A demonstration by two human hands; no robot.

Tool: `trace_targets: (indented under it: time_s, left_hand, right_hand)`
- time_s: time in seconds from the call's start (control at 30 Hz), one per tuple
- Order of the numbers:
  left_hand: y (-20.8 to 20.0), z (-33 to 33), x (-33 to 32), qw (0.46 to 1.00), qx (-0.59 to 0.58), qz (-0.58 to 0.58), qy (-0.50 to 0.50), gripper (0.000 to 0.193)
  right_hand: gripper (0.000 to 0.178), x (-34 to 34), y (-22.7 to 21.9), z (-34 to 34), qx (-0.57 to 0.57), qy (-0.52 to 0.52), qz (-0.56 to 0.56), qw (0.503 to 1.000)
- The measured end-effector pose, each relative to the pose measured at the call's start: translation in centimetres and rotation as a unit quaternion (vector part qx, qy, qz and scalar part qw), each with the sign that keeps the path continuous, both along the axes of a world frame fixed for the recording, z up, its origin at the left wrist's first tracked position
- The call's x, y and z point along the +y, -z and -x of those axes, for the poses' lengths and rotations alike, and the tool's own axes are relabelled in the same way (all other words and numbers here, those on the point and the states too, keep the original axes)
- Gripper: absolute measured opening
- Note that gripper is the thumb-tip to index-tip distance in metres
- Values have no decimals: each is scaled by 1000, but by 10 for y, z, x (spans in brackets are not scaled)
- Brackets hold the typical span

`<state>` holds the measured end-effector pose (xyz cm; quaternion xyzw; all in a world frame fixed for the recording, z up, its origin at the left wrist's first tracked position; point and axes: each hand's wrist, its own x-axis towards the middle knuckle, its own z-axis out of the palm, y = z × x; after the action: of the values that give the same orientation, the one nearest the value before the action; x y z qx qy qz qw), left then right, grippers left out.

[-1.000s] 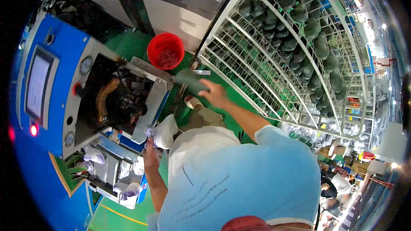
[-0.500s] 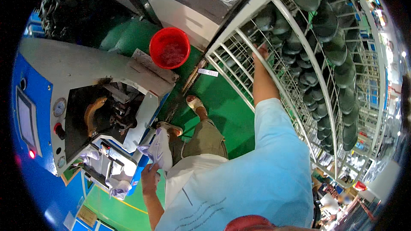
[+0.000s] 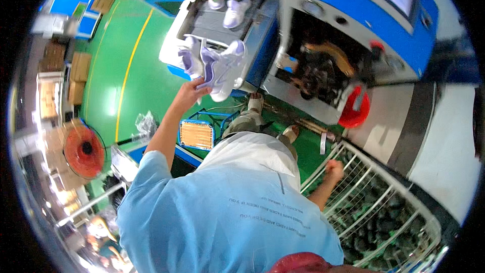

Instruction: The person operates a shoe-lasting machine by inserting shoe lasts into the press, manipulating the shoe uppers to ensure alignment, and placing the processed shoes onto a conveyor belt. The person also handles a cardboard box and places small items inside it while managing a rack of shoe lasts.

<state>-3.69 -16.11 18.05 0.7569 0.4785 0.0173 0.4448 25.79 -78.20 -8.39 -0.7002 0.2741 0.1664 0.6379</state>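
Observation:
My left hand [image 3: 192, 93] is closed on the edge of a white and lavender shoe upper [image 3: 227, 71], held up at the near end of a conveyor. Just beside it is a second, similar shoe upper [image 3: 189, 59]; whether my hand touches it is hard to tell. Another white shoe upper [image 3: 236, 12] sits farther along the conveyor's dark belt [image 3: 217, 20]. My right hand [image 3: 333, 169], slightly blurred, is a fist above the edge of a white wire rack [image 3: 364, 184] with nothing showing in it. Dark green shoe lasts [image 3: 389, 217] fill the rack.
A blue and grey machine [image 3: 298, 25] with an open dark cavity stands ahead, a red bucket [image 3: 355, 107] at its side. A low blue-framed stool [image 3: 197, 135] is near my legs. An orange fan [image 3: 85, 149] and cartons [image 3: 78, 73] are to the left.
My view and body have swung left toward the conveyor. My right hand has come out from among the lasts in the rack. My left hand has raised the shoe upper to the conveyor's end.

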Motion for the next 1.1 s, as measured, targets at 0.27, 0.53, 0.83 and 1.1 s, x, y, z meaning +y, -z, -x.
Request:
trace_targets:
  time_s: [0.27, 0.53, 0.83, 1.1]
  left_hand:
    - [136, 35, 158, 978, 147, -144, 24, 44]
    - [116, 83, 126, 968, 168, -113, -146, 37]
    - [44, 344, -81, 875, 307, -89, -364, 46]
    - [-38, 605, -244, 222, 336, -52, -914, 33]
  right_hand:
    - [51, 248, -109, 30, 2, -513, 123, 850]
    - [56, 313, -139, 6, 0, -643, 264, 719]
    - [59, 391, -176, -26, -127, -774, 239, 572]
    - [51, 397, -197, 1, -214, -843, 197, 453]
